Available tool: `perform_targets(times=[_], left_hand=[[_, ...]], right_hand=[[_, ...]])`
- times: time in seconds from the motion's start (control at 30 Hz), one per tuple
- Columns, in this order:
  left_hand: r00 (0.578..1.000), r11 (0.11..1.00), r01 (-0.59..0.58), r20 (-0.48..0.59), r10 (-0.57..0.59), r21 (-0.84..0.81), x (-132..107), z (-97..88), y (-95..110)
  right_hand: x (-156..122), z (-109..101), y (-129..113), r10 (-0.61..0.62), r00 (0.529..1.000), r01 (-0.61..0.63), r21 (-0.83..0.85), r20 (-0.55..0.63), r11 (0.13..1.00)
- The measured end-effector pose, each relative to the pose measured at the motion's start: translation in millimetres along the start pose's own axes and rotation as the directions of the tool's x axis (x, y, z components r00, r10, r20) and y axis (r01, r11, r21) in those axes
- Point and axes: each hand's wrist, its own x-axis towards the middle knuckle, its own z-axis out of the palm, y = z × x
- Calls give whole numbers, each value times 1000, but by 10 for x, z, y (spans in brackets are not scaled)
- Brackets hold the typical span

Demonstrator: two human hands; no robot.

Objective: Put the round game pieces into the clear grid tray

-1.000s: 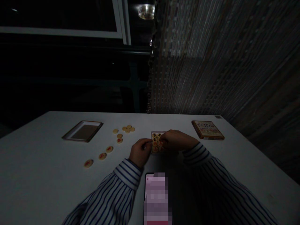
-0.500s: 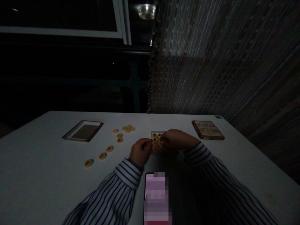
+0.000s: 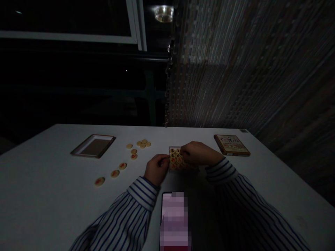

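Note:
A small clear tray (image 3: 169,169) holds rows of Chinese chess pieces (image 3: 173,160), some with black characters and some with red. Thumb and fingertips of my left hand (image 3: 157,170) are closed at the tray's left edge. My right hand (image 3: 200,153) is over the tray's right part, its fingers curled down among the pieces. It hides that part of the tray, and whatever is in its fingertips cannot be seen. To the left, several loose round pieces lie on the table, among them a red-marked piece (image 3: 114,173) and a blank-looking piece (image 3: 129,146).
An open, shallow box half (image 3: 75,152) lies at the left of the white table (image 3: 52,202). At the right is a printed box lid (image 3: 232,143). A phone (image 3: 174,219) lies in front of me, between my forearms. A bead curtain (image 3: 209,69) hangs behind the table.
My right hand has shifted slightly up and to the right, uncovering more of the pieces in the tray. My left hand stays at the tray's edge.

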Motion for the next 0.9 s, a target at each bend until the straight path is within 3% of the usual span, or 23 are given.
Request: perform_targets(times=[0.23,0.5,0.9], left_hand=[[1000,1000,3,-11,-3,4,1,-38,53],[997,1000,0,-75,0,-7,-19,-80,65],[991,996,40,-124,-50,-85,-36,-246,131]], right_hand=[[-7,-16,26,-22,994,21,-6,-107,1000],[-57,-121,-15,2,990,-1,8,-141,1000],[-86,-165,-87,-47,960,71,75,-276,995]])
